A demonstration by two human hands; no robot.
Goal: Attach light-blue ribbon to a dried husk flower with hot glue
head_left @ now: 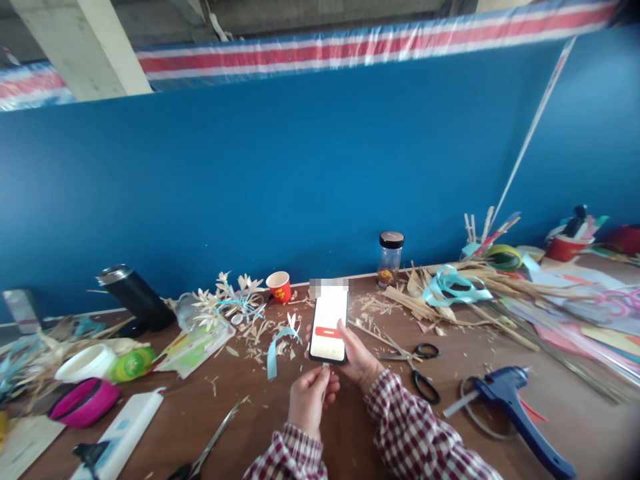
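Note:
A smartphone (329,327) with a lit white screen and a red button rests in my right hand (359,357), fingers around its right side and thumb over the screen edge. Just under the phone's bottom edge, my left hand (311,399) is closed in a pinch on a small pale plug, like that of a charging cable; most of it is hidden by the fingers. Scissors (414,361) with black handles lie open to the right of my right hand. A pale blue ribbon with a straw flower (273,353) lies left of the phone.
On the right lie a blue glue gun (520,417), straw strips and blue ribbon (453,287). A glass jar (390,260) and red paper cup (279,287) stand by the blue partition (300,167). Leftward are a black flask (135,297), power strip (125,427) and more scissors (213,443).

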